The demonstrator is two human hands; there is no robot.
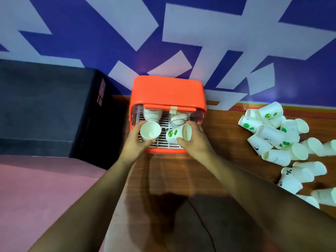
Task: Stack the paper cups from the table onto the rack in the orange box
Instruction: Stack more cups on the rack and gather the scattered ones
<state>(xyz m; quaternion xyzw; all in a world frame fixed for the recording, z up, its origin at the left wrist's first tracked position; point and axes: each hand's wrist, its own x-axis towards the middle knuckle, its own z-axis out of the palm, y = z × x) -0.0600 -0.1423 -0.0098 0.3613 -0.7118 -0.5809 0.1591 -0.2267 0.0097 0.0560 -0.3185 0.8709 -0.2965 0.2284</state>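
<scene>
Pushed back against the patterned wall, at the left edge of the wooden table [223, 128]: orange box [168, 93], front open, white rack [163, 141] inside. Close on its left, a black case [45, 106]. Bare wood to the right, then a heap of loose paper cups [272, 135], well apart.

Both arms stretched into the opening. Left grip [135, 140] curled round a plain paper cup [150, 130], mouth up, over the rack's left front. Right grip [197, 140] clasping a green-printed cup [177, 134] on its side, mouth rightward. Behind these, at the rack's rear, left stack [152, 115] and right stack [179, 118].

Legible only "%" on one fallen cup [288, 172]; other print too small.
</scene>
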